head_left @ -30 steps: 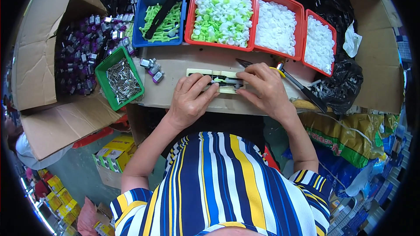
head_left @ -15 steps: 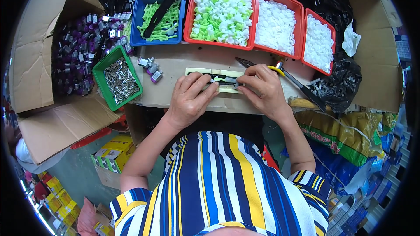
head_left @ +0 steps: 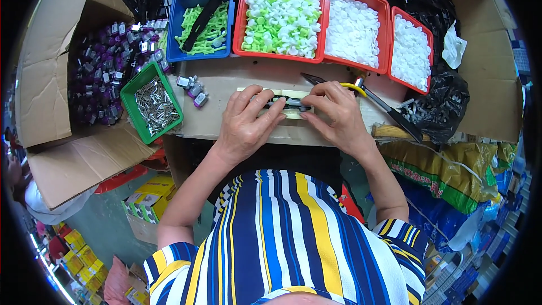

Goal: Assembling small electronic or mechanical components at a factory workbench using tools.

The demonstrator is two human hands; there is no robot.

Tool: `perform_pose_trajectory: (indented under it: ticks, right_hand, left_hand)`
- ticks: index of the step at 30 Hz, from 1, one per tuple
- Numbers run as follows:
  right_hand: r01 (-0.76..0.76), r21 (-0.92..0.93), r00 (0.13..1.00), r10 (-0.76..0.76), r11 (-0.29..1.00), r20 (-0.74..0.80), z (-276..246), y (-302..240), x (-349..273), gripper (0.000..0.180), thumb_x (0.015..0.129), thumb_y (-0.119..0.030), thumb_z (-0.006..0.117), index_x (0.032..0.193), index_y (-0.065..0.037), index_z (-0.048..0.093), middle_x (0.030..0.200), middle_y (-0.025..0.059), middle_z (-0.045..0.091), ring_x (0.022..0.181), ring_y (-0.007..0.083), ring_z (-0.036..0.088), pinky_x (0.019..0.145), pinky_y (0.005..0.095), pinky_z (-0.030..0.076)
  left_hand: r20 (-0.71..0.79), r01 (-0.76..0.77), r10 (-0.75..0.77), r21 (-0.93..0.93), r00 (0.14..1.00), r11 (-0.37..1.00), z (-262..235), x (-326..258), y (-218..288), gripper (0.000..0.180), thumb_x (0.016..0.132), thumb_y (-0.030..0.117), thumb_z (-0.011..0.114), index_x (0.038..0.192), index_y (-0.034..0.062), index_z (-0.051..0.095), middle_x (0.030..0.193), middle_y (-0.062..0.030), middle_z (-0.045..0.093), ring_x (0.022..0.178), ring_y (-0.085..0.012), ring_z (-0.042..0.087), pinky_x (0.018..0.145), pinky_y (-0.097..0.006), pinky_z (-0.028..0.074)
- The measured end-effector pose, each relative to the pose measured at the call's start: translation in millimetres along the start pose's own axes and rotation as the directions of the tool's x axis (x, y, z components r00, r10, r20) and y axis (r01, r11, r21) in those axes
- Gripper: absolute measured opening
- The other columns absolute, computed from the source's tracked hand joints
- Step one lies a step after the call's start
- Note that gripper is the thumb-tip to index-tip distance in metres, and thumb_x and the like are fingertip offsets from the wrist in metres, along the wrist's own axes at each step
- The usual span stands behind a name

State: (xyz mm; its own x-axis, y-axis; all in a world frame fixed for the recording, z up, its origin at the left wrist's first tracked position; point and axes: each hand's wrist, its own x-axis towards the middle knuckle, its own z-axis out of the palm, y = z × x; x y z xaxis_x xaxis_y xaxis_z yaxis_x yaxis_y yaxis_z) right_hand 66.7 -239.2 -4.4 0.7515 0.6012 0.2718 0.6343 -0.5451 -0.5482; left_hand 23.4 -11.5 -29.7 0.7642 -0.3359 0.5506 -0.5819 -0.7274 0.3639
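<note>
A pale, block-like holder (head_left: 294, 116) lies on the cardboard-covered work surface in front of me. In it sits a slim black part (head_left: 276, 101) with a grey piece along it. My left hand (head_left: 244, 127) has its fingers curled and pressed onto the left end of the black part. At the other end, the thumb and fingers of my right hand (head_left: 343, 118) pinch the part. My fingertips hide much of its ends. Just beyond the right hand lies a hand tool with a dark pointed tip and a long black handle (head_left: 403, 122), yellow near the middle.
Green bin (head_left: 179, 114) holds metal pins; blue bin (head_left: 172, 45) holds green plastic pieces. Three red bins (head_left: 240, 39) carry white and green caps. Purple-and-metal pieces (head_left: 199, 99) lie near the green bin, more in a carton (head_left: 48, 56). A black bag (head_left: 451, 93) sits right.
My left fingertips have shifted slightly right along the black part, now covering its light left end. The right hand stays at the other end, and the view has moved slightly.
</note>
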Motion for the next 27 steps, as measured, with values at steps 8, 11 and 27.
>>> perform_pose_trajectory:
  ticks: [8,11,27]
  right_hand:
    - [-0.072,0.069,0.997,0.070,0.995,0.039,-0.5,-2.2,3.2,0.026,0.077,-0.010,0.078,0.099,-0.004,0.068,0.099,0.0103,0.060,0.091,0.0269,0.059,0.077,0.0383,0.047]
    - [-0.085,0.071,0.996,0.082,0.994,0.047,-0.7,-3.5,4.2,0.025,0.077,-0.010,0.078,0.099,-0.004,0.068,0.099,0.0106,0.059,0.091,0.0270,0.059,0.077,0.0379,0.047]
    - [-0.093,0.052,0.994,0.089,0.994,0.066,-8.1,-2.0,6.3,0.027,0.077,-0.009,0.078,0.101,-0.003,0.067,0.101,0.0116,0.060,0.094,0.0272,0.061,0.077,0.0376,0.048]
  left_hand:
    - [-0.001,0.003,-0.003,0.007,1.000,1.000,3.3,-3.0,-2.6,0.034,0.076,0.016,0.079,0.108,0.0068,0.071,0.105,-0.0067,0.062,0.104,-0.0271,0.057,0.085,-0.040,0.046]
    - [-0.015,0.012,-0.012,-0.015,1.000,1.000,3.1,-4.8,-3.0,0.034,0.076,0.015,0.079,0.108,0.0066,0.071,0.104,-0.0069,0.062,0.103,-0.0276,0.056,0.086,-0.040,0.046]
    - [0.001,0.106,-0.107,-0.125,0.994,0.986,-3.2,3.8,-0.8,0.037,0.072,0.007,0.080,0.109,0.0076,0.071,0.107,-0.0088,0.063,0.105,-0.0319,0.056,0.089,-0.042,0.047]
